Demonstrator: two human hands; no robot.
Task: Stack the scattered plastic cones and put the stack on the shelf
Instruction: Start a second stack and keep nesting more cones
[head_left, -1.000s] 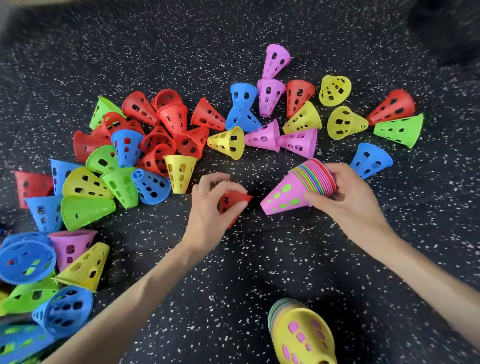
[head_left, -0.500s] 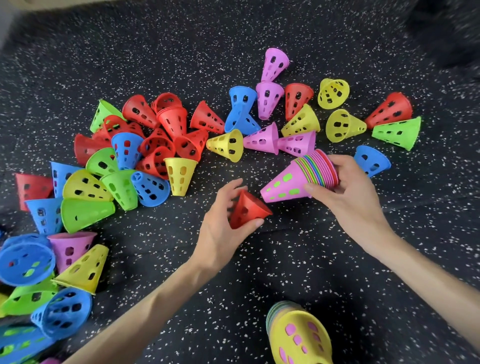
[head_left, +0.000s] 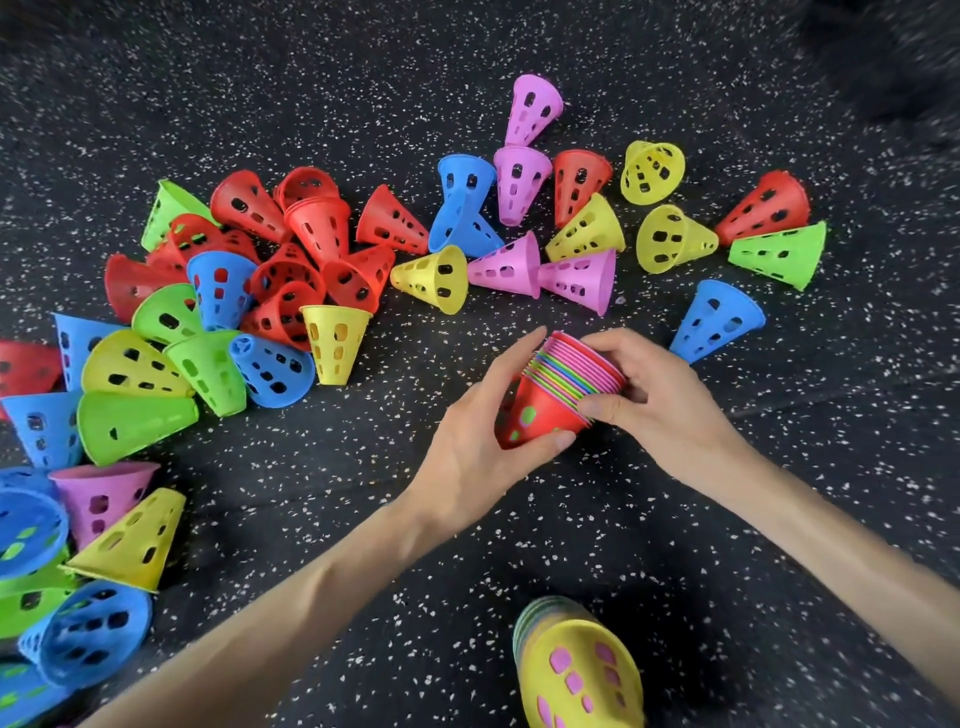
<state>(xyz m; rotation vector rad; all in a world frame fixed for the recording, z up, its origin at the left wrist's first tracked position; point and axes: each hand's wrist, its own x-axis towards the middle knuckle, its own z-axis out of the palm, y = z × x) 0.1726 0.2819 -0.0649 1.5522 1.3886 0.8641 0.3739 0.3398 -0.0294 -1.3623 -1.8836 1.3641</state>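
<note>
1. Speckled black floor (head_left: 519, 545) is filling the whole view and carrying everything.
2. Loose cones (head_left: 218, 291) are lying scattered across the left and far side: red, blue, green, yellow, pink, most tipped on their sides, many touching or overlapping in the left pile.
3. Second stack (head_left: 582, 670), yellow cone outermost with pink showing through its holes, is lying on the floor at the near edge, well apart from the hands.
4. Held stack (head_left: 576, 376) is sitting mid-frame between both hands, tilted, wide rims pointing up and right, narrow end down and left. Rims are showing pink, green, yellow and red bands.
5. Red cone (head_left: 540, 410) is sitting as the outermost layer on the stack's narrow end, green showing through its holes.
6. Left hand (head_left: 478, 441) is gripping the red cone: thumb curled under the narrow end, fingers wrapped over the far side.
7. Right hand (head_left: 654, 400) is gripping the stack at its rim end, thumb on the near rims, fingers curled over the far edge.
8. Blue cone (head_left: 719, 319) is lying on its side just beyond the right hand, not touching it.
</note>
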